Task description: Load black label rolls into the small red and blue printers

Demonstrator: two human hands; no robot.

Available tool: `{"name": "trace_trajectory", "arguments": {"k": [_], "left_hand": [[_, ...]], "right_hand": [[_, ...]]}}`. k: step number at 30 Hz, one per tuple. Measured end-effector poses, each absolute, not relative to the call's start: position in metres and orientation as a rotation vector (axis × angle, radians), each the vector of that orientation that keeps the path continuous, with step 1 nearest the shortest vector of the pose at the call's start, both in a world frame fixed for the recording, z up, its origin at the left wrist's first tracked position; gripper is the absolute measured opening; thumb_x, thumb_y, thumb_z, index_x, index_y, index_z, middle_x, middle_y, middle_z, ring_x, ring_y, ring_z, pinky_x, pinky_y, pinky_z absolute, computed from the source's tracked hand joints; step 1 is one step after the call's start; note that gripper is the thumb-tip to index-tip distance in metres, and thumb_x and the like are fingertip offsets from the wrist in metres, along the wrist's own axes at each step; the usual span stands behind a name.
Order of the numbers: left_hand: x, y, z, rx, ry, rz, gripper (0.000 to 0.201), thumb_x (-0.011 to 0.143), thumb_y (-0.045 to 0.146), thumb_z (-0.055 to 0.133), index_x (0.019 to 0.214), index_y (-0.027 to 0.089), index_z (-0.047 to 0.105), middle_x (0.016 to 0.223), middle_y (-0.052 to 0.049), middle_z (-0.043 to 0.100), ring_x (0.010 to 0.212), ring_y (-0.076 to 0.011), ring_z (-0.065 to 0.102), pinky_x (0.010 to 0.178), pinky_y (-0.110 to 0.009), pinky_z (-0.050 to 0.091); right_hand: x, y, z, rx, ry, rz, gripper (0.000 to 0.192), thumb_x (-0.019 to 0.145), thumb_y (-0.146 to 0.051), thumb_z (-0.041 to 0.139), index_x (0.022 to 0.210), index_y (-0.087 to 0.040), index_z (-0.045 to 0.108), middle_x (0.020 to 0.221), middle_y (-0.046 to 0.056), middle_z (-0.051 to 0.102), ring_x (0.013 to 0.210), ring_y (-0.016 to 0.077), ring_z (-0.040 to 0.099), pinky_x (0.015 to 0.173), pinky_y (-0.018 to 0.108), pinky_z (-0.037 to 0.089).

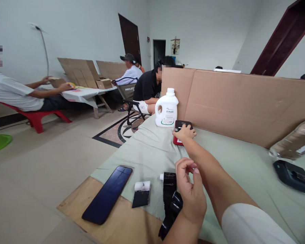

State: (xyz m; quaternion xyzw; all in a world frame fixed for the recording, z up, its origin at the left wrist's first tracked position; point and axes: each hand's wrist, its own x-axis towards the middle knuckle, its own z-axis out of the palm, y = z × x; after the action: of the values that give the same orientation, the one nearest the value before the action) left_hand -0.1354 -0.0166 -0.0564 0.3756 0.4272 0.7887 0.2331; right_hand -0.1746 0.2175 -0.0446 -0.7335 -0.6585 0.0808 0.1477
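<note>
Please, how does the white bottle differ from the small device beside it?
The bottle is tall, the device low. The bottle is mostly white, while the device has a red front and a black top. The right hand is on the device, but no hand touches the bottle. Both stand on the cloth.

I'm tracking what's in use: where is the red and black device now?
In the head view, the red and black device is just right of centre, under the right hand, beside the white jug.
</note>
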Motion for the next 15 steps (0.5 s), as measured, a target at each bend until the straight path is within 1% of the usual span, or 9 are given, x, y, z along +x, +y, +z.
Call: {"name": "trace_trajectory", "arguments": {"k": [2,3,5,7,9,11,12,13,15], "left_hand": [[-0.131,-0.015,-0.058,1.156,1.356,2.018,0.015,0.087,0.015,0.046,0.099,0.019,0.055,0.099,-0.007,0.055,0.088,-0.0171,0.056,0.081,-0.031,0.047],[-0.127,-0.015,-0.057,1.259,1.445,1.87,0.017,0.085,0.014,0.046,0.098,0.018,0.056,0.099,-0.008,0.056,0.089,-0.0187,0.056,0.082,-0.033,0.047],[-0.118,-0.018,-0.057,1.538,1.548,1.451,0.019,0.084,0.016,0.047,0.099,0.017,0.059,0.101,-0.011,0.06,0.097,-0.0234,0.056,0.087,-0.039,0.046],[-0.107,-0.024,-0.057,1.874,1.477,0.951,0.022,0.084,0.024,0.053,0.101,0.016,0.065,0.11,-0.014,0.062,0.108,-0.0299,0.053,0.093,-0.046,0.044],[-0.095,-0.03,-0.062,2.133,1.282,0.478,0.028,0.078,0.036,0.064,0.099,0.018,0.07,0.117,-0.015,0.062,0.116,-0.0353,0.049,0.095,-0.051,0.042],[-0.086,-0.036,-0.07,2.253,1.122,0.147,0.033,0.069,0.043,0.073,0.092,0.019,0.073,0.114,-0.016,0.065,0.116,-0.0377,0.05,0.096,-0.054,0.04],[-0.082,-0.038,-0.076,2.272,1.091,0.061,0.033,0.064,0.043,0.077,0.087,0.019,0.074,0.108,-0.016,0.068,0.114,-0.0384,0.052,0.096,-0.054,0.04],[-0.079,-0.039,-0.083,2.275,1.087,0.047,0.031,0.06,0.042,0.079,0.08,0.019,0.075,0.099,-0.016,0.07,0.111,-0.0391,0.054,0.095,-0.054,0.041],[-0.076,-0.039,-0.095,2.231,1.091,0.186,0.024,0.055,0.04,0.081,0.064,0.02,0.071,0.081,-0.015,0.07,0.102,-0.0405,0.06,0.09,-0.051,0.044]], "right_hand": [[-0.151,0.211,-0.037,-2.081,-1.918,0.251,0.083,0.065,-0.069,0.062,0.134,-0.026,0.047,0.137,0.014,0.043,0.123,0.0411,0.045,0.095,0.053,0.035],[-0.136,0.207,-0.033,-2.075,-1.925,0.266,0.081,0.065,-0.071,0.06,0.133,-0.028,0.048,0.136,0.012,0.045,0.12,0.0384,0.048,0.095,0.051,0.037],[-0.101,0.194,-0.027,-2.053,-1.946,0.271,0.078,0.065,-0.072,0.058,0.132,-0.032,0.049,0.134,0.009,0.047,0.117,0.0343,0.052,0.095,0.047,0.039],[-0.062,0.176,-0.023,-2.022,-1.988,0.216,0.077,0.065,-0.072,0.06,0.131,-0.033,0.051,0.134,0.008,0.047,0.118,0.0346,0.051,0.096,0.047,0.039],[-0.019,0.15,-0.022,-2.003,-2.053,0.137,0.078,0.064,-0.07,0.062,0.131,-0.031,0.051,0.136,0.009,0.046,0.121,0.0372,0.048,0.096,0.049,0.038],[0.023,0.12,-0.023,-2.029,-2.104,0.101,0.076,0.066,-0.068,0.062,0.131,-0.03,0.052,0.135,0.01,0.047,0.119,0.038,0.049,0.094,0.049,0.039],[0.042,0.103,-0.025,-2.049,-2.113,0.095,0.074,0.068,-0.067,0.062,0.131,-0.029,0.053,0.135,0.01,0.048,0.118,0.0375,0.05,0.093,0.049,0.04],[0.06,0.087,-0.028,-2.065,-2.115,0.085,0.072,0.069,-0.066,0.061,0.13,-0.028,0.054,0.134,0.011,0.049,0.116,0.0372,0.052,0.092,0.048,0.041],[0.089,0.054,-0.035,-2.064,-2.115,0.03,0.071,0.069,-0.063,0.063,0.129,-0.027,0.056,0.133,0.011,0.05,0.116,0.0376,0.051,0.09,0.049,0.042]]}}
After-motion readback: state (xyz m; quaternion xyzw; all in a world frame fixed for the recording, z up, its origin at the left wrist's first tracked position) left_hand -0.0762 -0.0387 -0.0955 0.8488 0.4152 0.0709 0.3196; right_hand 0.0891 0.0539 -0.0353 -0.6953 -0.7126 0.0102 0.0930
